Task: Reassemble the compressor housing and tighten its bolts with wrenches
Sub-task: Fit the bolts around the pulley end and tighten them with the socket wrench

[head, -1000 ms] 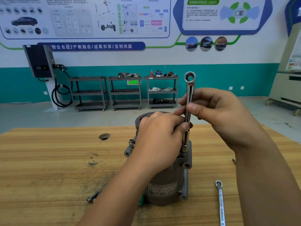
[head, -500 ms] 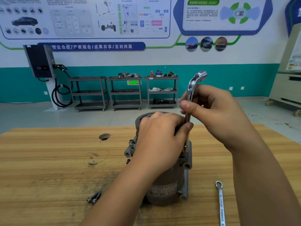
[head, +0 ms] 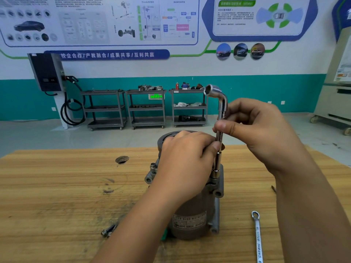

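Wooden bench (head: 57, 186), grain running side to side, smudged dark near the middle. Pierced by a round hole (head: 122, 159) toward the far edge, left of centre. Carries a compressor housing (head: 190, 224) standing upright at the middle, label facing the near edge. Left of its base, two bolts (head: 108, 232) lying together; right at its foot, a small green thing (head: 164, 235). To the right, a ring spanner (head: 258, 240) lying flat, apart from the housing, ring end pointing away.
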Motion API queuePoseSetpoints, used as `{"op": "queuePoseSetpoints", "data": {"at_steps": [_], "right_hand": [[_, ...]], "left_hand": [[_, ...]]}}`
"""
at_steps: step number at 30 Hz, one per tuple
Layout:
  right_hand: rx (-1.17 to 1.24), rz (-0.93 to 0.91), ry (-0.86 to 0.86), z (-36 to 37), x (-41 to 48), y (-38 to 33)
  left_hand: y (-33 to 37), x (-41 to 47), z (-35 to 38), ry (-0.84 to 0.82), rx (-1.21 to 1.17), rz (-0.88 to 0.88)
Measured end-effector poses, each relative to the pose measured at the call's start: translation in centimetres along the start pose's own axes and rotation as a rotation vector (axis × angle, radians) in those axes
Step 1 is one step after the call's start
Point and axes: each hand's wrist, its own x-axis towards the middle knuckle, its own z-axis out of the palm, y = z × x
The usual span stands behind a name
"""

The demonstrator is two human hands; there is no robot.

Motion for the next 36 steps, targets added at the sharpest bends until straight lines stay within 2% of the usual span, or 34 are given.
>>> {"op": "queuePoseSetpoints", "data": {"at_steps": [8, 12, 16, 19, 23, 30, 36], "right_hand": [[-0.107, -0.055, 0.009, 0.7, 0.0, 0.0], [-0.126, -0.051, 0.013, 0.8, 0.0, -0.1], [0.036, 0.004, -0.155, 0.2, -0.2, -0.2], [0.065, 0.028, -0.24, -0.3, -0.3, -0.2], [0.123, 0.034, -0.175, -0.3, -0.3, 0.2], [0.09, 0.022, -0.045, -0.1, -0.1, 0.2], [0.004, -0.034, -0.045, 0.7, 0.1, 0.0]], "left_hand": [[0.3, -0.2, 0.7, 0.117, 0.071, 0.018], [0.4, -0.2, 0.6, 0.06, 0.115, 0.034], [0.3, -0.2, 0.5, 0.003, 0.146, 0.029], [0.2, -0.2, 0.4, -0.019, 0.098, 0.018], [0.0, -0.2, 0.4, -0.013, 0.06, 0.018], [0.0, -0.2, 0.5, 0.075, 0.017, 0.028], [0.3, -0.2, 1.0, 0.167, 0.044, 0.027]]}}
